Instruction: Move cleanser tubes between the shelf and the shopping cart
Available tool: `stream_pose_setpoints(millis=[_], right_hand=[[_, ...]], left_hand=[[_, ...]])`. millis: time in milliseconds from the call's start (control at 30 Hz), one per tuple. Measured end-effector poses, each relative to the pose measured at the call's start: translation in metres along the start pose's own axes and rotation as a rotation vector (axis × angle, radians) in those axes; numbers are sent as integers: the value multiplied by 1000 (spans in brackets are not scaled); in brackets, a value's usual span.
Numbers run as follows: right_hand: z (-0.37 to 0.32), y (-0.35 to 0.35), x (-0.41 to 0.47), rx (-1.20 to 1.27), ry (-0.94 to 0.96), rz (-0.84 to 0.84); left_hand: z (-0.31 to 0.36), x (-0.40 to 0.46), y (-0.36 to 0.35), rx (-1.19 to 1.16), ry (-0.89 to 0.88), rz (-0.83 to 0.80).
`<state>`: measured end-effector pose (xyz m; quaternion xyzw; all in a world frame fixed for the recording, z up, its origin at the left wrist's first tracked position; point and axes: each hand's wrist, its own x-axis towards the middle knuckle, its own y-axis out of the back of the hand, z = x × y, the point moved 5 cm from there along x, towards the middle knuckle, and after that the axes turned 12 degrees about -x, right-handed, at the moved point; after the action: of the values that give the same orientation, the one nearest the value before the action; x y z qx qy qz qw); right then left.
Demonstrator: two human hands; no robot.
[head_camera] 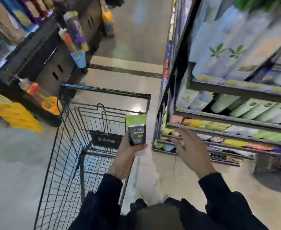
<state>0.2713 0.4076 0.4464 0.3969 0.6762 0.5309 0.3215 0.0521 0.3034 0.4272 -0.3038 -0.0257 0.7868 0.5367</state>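
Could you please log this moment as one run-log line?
left hand: holds cleanser tube above shopping cart | right hand: open, empty, near shelf

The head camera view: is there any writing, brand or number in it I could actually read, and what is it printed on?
Nothing reads for certain.
Cleanser tube held in the left hand: white characters on its dark band, too small and blurred to quote.
Cart plaque: pale marks, illegible.
Shelf edge tags: yellow smears only.
Shelf packs: green leaf emblems, no readable words.
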Motion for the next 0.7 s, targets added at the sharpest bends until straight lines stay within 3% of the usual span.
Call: stream_pose_setpoints(millis=[367,700], right_hand=[[160,76,-131,91,-404,201],[290,113,-244,109,-495,308]], left_hand=[[-51,-4,-198,158,-59,-237],[-127,-62,-354,215,-70,-386]])
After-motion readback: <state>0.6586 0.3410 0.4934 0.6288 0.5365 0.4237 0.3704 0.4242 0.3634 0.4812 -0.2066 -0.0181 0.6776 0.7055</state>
